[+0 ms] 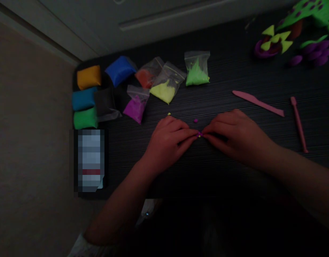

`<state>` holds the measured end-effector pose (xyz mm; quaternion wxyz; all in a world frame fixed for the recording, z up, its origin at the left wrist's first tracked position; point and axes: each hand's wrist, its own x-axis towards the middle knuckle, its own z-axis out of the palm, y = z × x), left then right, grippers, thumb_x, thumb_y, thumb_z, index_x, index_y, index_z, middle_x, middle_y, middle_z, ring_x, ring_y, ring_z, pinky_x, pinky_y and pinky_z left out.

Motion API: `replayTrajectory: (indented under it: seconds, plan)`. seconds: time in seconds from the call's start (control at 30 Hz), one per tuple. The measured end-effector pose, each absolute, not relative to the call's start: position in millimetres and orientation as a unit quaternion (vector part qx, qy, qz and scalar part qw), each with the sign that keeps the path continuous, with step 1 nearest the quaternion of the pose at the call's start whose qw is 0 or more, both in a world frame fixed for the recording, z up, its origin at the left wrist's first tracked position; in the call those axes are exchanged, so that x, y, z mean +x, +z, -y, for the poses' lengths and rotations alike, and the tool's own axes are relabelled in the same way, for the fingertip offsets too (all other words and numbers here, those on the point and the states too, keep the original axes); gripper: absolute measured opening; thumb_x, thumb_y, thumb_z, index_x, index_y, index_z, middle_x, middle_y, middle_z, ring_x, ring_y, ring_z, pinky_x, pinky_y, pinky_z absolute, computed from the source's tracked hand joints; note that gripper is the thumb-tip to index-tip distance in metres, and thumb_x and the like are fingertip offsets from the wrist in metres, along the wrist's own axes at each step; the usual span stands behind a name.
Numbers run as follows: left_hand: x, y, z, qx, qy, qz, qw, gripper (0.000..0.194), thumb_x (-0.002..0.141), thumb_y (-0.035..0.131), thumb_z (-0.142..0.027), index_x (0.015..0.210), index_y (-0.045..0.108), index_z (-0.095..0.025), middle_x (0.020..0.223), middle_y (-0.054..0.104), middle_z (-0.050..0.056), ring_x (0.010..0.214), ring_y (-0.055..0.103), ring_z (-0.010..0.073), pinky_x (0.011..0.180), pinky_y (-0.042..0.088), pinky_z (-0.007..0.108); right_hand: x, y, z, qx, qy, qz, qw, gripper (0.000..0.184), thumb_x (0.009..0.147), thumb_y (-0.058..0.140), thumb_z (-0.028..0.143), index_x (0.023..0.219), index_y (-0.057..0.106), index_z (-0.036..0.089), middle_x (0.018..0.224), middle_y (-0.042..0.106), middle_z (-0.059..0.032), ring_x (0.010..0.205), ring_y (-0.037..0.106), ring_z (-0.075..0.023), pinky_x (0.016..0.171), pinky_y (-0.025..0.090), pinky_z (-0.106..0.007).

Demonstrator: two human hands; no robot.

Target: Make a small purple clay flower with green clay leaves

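Between the fingertips of the left hand (168, 141) and right hand (235, 134), both pinching it, sits a tiny purple piece (200, 134) over the dark worktop (217, 96). It bears a yellow dot; its exact shape is too small to tell.

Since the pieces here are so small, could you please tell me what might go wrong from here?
The tiny purple-and-yellow piece sits at the fingertips of the left hand and right hand, so too firm a pinch could squash it. The purple ball lies just beyond it and could be knocked away. The small yellow bit lies close to the left hand's knuckles, so that hand might brush it aside.
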<state>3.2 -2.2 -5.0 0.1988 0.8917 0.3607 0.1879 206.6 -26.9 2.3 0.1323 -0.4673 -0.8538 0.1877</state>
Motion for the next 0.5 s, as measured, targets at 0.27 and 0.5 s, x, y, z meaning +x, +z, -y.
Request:
replayTrajectory:
  seconds: [0.27, 0.5]
  plan:
    - [5.7, -2.0, -2.7, 0.863, 0.248, -0.405, 0.171, 0.018, 0.078, 0.056, -0.026, 0.092, 0.065, -0.019, 0.081, 0.064, 0.001, 0.079, 0.053, 0.0126, 0.075, 0.040, 0.029, 208.8, 5.8, 27.3, -0.464, 0.210, 0.846, 0.156, 0.019, 0.082, 0.046, 0.028, 0.094, 0.059, 0.020, 0.086, 0.061, -0.0027, 0.083, 0.054, -0.0173, 0.075, 0.036, -0.033]
    - [14.3, -8.2, -6.5, 0.859, 0.221, -0.448, 0.107, 0.022, 0.079, 0.054, -0.033, 0.097, 0.065, -0.025, 0.085, 0.063, 0.001, 0.084, 0.050, 0.0160, 0.077, 0.037, 0.033, 207.0, 3.9, 26.8, -0.488, 0.195, 0.831, 0.185, 0.019, 0.082, 0.046, 0.026, 0.092, 0.060, 0.018, 0.085, 0.061, -0.0044, 0.080, 0.054, -0.0181, 0.073, 0.039, -0.032]
